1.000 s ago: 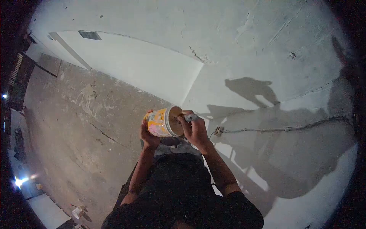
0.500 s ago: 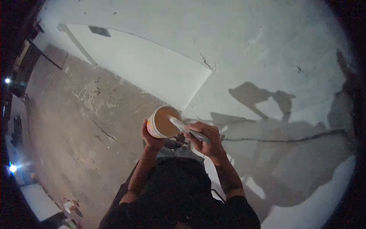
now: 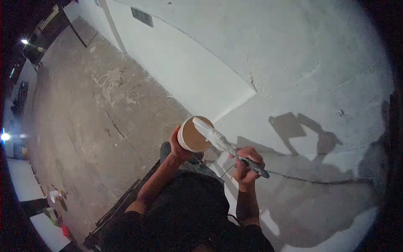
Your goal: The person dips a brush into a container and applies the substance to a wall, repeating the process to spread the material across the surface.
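My left hand (image 3: pixel 178 145) is wrapped round the side of a small white paint tub (image 3: pixel 182 142), tilted so its open mouth shows a brownish inside. In my right hand (image 3: pixel 248 163) is a paintbrush (image 3: pixel 220 140), gripped by its dark, paint-smeared handle. White paint coats the bristles, which point up and left and overlap the tub's mouth in this view. The handle's end sticks out past my fingers on the lower right.
A pale wall (image 3: pixel 310 54) fills the right, with my shadow and a crack on it. A white-painted section (image 3: pixel 189 63) meets the stained concrete floor (image 3: pixel 84 126). Small items (image 3: pixel 56 196) lie at lower left, and a bright lamp (image 3: pixel 5 137) shines at far left.
The brush has come up out of the tub, and my right hand has moved right and down with it. The view has turned slightly; my left hand still holds the tub.
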A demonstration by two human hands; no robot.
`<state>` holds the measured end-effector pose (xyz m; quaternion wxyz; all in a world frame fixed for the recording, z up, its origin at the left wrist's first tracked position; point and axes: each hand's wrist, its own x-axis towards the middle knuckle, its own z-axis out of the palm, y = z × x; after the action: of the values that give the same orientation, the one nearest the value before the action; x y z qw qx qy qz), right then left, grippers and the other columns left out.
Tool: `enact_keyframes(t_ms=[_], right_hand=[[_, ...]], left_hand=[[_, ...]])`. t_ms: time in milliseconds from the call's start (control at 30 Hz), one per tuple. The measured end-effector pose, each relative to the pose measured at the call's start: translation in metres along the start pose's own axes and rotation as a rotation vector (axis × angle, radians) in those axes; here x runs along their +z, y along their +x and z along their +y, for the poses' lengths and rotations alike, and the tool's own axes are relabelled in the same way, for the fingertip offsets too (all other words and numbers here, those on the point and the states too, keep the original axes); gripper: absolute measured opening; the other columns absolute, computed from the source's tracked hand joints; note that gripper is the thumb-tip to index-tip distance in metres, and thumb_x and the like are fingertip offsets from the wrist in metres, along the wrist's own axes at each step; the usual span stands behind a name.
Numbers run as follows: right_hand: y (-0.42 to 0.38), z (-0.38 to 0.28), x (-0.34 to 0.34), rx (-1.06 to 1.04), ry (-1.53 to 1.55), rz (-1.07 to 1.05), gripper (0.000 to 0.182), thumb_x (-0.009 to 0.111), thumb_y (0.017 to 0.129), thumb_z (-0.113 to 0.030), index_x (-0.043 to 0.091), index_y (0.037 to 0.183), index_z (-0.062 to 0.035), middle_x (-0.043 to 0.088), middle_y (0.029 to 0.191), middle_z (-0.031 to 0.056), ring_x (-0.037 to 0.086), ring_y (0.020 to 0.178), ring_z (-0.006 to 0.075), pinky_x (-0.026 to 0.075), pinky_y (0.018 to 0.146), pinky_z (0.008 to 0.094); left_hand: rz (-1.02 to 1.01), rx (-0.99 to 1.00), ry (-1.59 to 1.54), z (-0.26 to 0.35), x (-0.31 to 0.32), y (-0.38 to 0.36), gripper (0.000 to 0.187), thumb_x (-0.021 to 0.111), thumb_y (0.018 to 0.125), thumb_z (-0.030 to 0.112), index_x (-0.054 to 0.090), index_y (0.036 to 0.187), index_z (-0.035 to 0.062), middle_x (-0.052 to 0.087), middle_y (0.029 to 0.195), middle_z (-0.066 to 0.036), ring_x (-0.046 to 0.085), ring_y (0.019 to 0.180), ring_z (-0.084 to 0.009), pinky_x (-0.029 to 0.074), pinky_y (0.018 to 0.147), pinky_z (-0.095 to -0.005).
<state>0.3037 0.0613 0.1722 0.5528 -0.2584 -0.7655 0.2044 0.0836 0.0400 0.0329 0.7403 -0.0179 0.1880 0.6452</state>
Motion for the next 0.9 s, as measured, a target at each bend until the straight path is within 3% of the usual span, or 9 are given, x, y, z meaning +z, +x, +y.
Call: enact_keyframes(t_ms=[100, 267, 333, 500, 567, 667, 733, 800, 900], right_hand=[[0.006, -0.004, 0.0, -0.018, 0.092, 0.066, 0.026, 0.065, 0.101, -0.023, 0.054, 0.113, -0.0023, 0.065, 0.081, 0.0104, 0.066, 0.065, 0.022, 0.058, 0.063, 0.0374], [0.016, -0.024, -0.003, -0.001, 0.081, 0.172, 0.044, 0.064, 0.101, -0.045, 0.05, 0.107, -0.0044, 0.061, 0.08, 0.0118, 0.064, 0.064, 0.022, 0.054, 0.059, 0.0343], [0.02, -0.031, -0.007, -0.024, 0.022, 0.187, 0.043, 0.064, 0.101, -0.045, 0.049, 0.107, -0.0048, 0.061, 0.08, 0.0116, 0.063, 0.065, 0.0219, 0.053, 0.059, 0.0335], [0.017, -0.031, -0.012, -0.062, 0.041, 0.224, 0.043, 0.063, 0.102, -0.046, 0.049, 0.108, -0.0056, 0.06, 0.079, 0.0115, 0.062, 0.066, 0.0212, 0.05, 0.058, 0.0322], [0.018, -0.037, -0.009, 0.011, 0.065, 0.381, 0.042, 0.078, 0.091, -0.048, 0.067, 0.091, -0.007, 0.074, 0.083, 0.0136, 0.073, 0.071, 0.0276, 0.058, 0.066, 0.0386], [0.018, -0.033, -0.018, -0.055, 0.013, 0.21, 0.04, 0.064, 0.102, -0.043, 0.05, 0.109, -0.0058, 0.061, 0.08, 0.0125, 0.062, 0.063, 0.0206, 0.053, 0.058, 0.0349], [0.014, -0.029, -0.019, -0.061, 0.072, 0.227, 0.039, 0.065, 0.102, -0.041, 0.051, 0.109, -0.0055, 0.062, 0.081, 0.012, 0.063, 0.063, 0.0218, 0.054, 0.058, 0.0365], [0.013, -0.027, -0.022, -0.064, 0.131, 0.243, 0.038, 0.066, 0.101, -0.039, 0.051, 0.109, -0.0052, 0.063, 0.081, 0.0115, 0.064, 0.063, 0.023, 0.055, 0.059, 0.0381], [0.021, -0.026, -0.032, -0.034, -0.094, 0.048, 0.036, 0.07, 0.099, -0.037, 0.056, 0.105, -0.0041, 0.068, 0.083, 0.0109, 0.069, 0.067, 0.0257, 0.056, 0.061, 0.0389]], left_hand=[[-0.066, -0.001, -0.075, -0.002, -0.01, 0.002, 0.072, 0.039, 0.099, 0.063, 0.05, 0.15, 0.0131, 0.057, 0.147, -0.013, 0.055, 0.134, -0.0382, 0.043, 0.111, -0.0616], [0.009, 0.001, -0.111, -0.007, -0.027, 0.01, 0.066, 0.036, 0.102, 0.059, 0.051, 0.148, 0.0133, 0.058, 0.146, -0.011, 0.057, 0.134, -0.0327, 0.045, 0.112, -0.054], [-0.033, 0.27, 0.423, -0.017, -0.05, 0.014, 0.065, 0.033, 0.104, 0.057, 0.051, 0.147, 0.0122, 0.059, 0.146, -0.011, 0.057, 0.133, -0.0291, 0.046, 0.112, -0.0511], [-0.044, 0.263, 0.428, -0.005, 0.004, -0.008, 0.066, 0.036, 0.102, 0.057, 0.051, 0.147, 0.012, 0.059, 0.145, -0.011, 0.058, 0.132, -0.0295, 0.047, 0.11, -0.0533], [-0.125, 0.313, 0.501, -0.009, -0.01, -0.003, 0.066, 0.038, 0.101, 0.058, 0.051, 0.147, 0.0123, 0.059, 0.145, -0.011, 0.058, 0.132, -0.0303, 0.046, 0.11, -0.0544], [-0.072, 0.324, 0.561, -0.014, -0.042, 0.009, 0.068, 0.04, 0.1, 0.061, 0.052, 0.148, 0.0143, 0.058, 0.146, -0.012, 0.057, 0.133, -0.0345, 0.046, 0.109, -0.0573], [-0.03, -0.057, -0.119, -0.004, -0.008, 0.002, 0.071, 0.041, 0.099, 0.064, 0.053, 0.147, 0.0135, 0.058, 0.146, -0.014, 0.056, 0.133, -0.0374, 0.045, 0.109, -0.0595], [-0.045, -0.061, -0.11, -0.005, -0.013, 0.004, 0.072, 0.042, 0.099, 0.064, 0.053, 0.148, 0.0128, 0.058, 0.146, -0.014, 0.056, 0.133, -0.0377, 0.045, 0.109, -0.0596], [-0.055, -0.08, -0.099, -0.008, -0.016, 0.004, 0.074, 0.042, 0.098, 0.065, 0.052, 0.148, 0.0116, 0.058, 0.146, -0.015, 0.056, 0.133, -0.038, 0.044, 0.11, -0.0599]])
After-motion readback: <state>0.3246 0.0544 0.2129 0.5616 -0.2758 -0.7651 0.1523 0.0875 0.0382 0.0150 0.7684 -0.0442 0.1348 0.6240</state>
